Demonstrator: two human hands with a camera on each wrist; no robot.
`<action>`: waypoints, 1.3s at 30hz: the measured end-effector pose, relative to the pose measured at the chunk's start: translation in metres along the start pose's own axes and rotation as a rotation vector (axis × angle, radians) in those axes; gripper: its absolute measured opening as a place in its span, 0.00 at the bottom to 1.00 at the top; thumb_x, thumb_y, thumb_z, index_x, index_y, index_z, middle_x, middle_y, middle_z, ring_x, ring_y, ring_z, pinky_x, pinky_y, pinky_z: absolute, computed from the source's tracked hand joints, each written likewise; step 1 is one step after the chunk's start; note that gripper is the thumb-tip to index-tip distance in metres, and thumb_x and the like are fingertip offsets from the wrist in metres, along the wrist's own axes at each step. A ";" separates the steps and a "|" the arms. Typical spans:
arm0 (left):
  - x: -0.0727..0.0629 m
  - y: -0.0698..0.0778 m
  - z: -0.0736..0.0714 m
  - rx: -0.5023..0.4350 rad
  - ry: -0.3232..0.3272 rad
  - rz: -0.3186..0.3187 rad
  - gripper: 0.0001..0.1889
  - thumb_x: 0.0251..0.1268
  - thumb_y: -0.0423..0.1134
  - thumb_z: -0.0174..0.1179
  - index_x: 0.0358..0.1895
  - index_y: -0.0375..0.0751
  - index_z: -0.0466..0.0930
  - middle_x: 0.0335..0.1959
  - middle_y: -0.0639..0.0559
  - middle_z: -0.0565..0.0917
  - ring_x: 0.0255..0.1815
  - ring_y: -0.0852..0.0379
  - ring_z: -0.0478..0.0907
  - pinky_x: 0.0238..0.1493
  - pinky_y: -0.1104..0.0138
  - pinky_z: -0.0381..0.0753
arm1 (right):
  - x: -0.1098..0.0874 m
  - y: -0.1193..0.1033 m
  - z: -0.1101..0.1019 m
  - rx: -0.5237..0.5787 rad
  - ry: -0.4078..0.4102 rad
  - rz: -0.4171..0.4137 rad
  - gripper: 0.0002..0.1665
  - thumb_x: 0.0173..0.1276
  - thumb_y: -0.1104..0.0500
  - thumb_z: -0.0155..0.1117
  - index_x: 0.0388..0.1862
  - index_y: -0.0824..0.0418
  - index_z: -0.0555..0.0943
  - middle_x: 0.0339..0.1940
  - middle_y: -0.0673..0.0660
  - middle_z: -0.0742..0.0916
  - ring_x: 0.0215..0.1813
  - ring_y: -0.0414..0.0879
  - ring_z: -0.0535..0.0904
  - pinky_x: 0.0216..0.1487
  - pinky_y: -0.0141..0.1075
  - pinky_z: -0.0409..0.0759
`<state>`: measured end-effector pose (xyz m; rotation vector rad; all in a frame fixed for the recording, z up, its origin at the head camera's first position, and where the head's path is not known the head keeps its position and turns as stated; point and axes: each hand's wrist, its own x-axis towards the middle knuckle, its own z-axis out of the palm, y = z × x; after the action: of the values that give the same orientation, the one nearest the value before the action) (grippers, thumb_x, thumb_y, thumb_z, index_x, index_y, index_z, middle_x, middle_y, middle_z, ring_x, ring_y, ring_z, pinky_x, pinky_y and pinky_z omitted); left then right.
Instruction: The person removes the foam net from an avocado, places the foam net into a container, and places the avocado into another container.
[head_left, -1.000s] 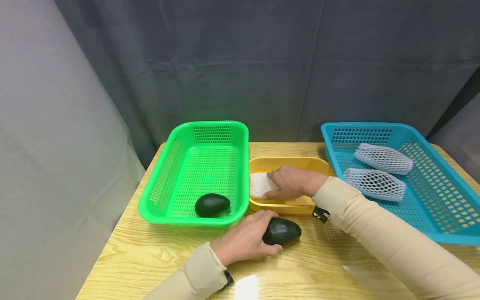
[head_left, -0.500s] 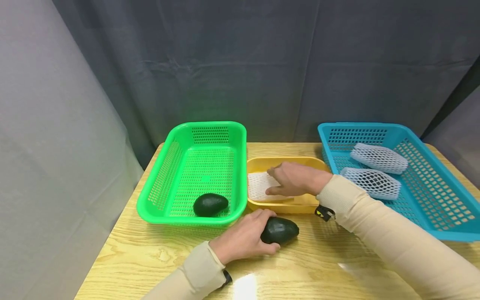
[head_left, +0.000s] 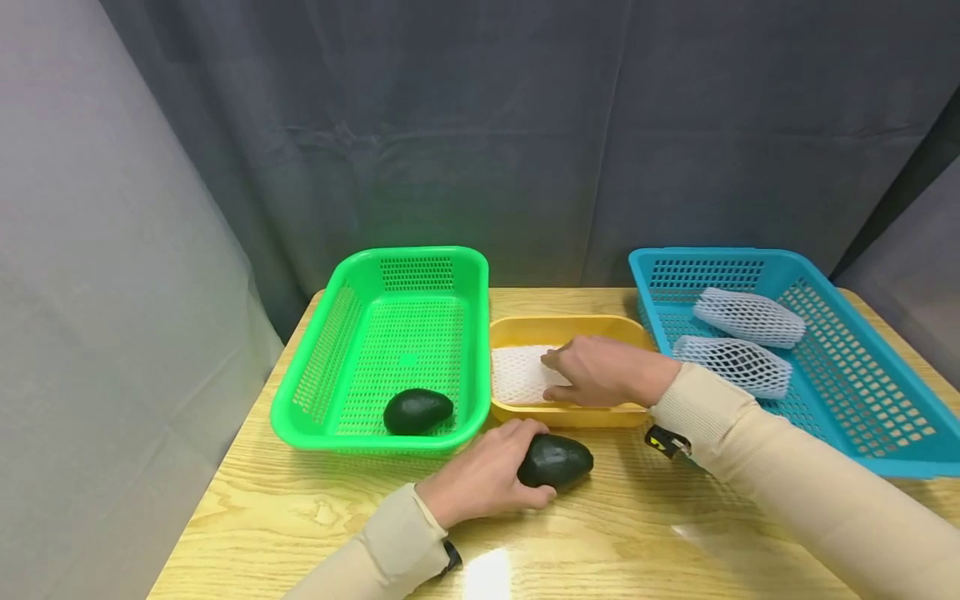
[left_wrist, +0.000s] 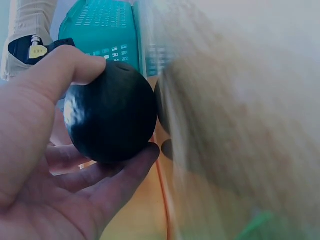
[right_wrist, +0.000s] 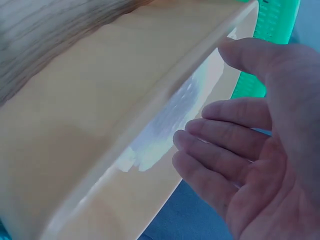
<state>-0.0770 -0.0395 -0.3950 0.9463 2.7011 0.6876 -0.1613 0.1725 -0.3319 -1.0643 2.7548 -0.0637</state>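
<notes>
My left hand [head_left: 487, 475] grips a dark green avocado [head_left: 557, 462] at its rounded end, on the wooden table in front of the yellow bin. In the left wrist view the thumb and fingers curl round this avocado [left_wrist: 112, 115]. Over the yellow bin [head_left: 577, 417] hovers my right hand [head_left: 609, 369], its fingers loosely bent and holding nothing. White foam netting [head_left: 519, 375] lies in the bin's left part, just left of those fingertips. The right wrist view shows a gap between the right hand [right_wrist: 255, 135] and the white netting [right_wrist: 175, 112].
A green basket [head_left: 486, 333] at left holds another avocado [head_left: 417, 411]. At right, a blue basket [head_left: 862, 325] contains two wrapped pieces in white foam nets, a far one [head_left: 750, 317] and a near one [head_left: 735, 367]. Dark curtain [head_left: 450, 125] hangs behind the table.
My right hand has drawn back to the right, leaving more of the white netting uncovered. The left hand keeps its grip on the avocado. The head view has shifted slightly.
</notes>
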 end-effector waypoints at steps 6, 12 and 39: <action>-0.001 0.000 0.000 0.007 0.006 0.002 0.36 0.59 0.55 0.72 0.68 0.44 0.73 0.59 0.51 0.83 0.52 0.63 0.80 0.52 0.72 0.81 | -0.012 -0.001 0.000 0.011 0.057 -0.049 0.16 0.75 0.51 0.64 0.51 0.61 0.84 0.33 0.52 0.89 0.27 0.37 0.80 0.37 0.39 0.85; -0.001 0.000 0.000 0.004 0.004 0.000 0.37 0.59 0.56 0.71 0.69 0.44 0.73 0.60 0.51 0.83 0.52 0.62 0.80 0.52 0.71 0.81 | -0.023 -0.005 0.000 0.004 0.113 -0.105 0.10 0.77 0.57 0.60 0.47 0.60 0.84 0.32 0.51 0.88 0.29 0.39 0.83 0.38 0.40 0.86; -0.001 0.001 -0.001 0.011 -0.010 0.014 0.39 0.60 0.59 0.72 0.71 0.43 0.72 0.62 0.50 0.83 0.53 0.61 0.81 0.50 0.69 0.81 | -0.063 -0.024 0.009 -0.029 0.316 -0.133 0.20 0.72 0.56 0.67 0.59 0.62 0.85 0.52 0.55 0.92 0.49 0.50 0.91 0.50 0.44 0.89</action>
<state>-0.0753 -0.0396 -0.3938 0.9693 2.6947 0.6698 -0.0977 0.1975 -0.3281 -1.3490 2.9614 -0.2297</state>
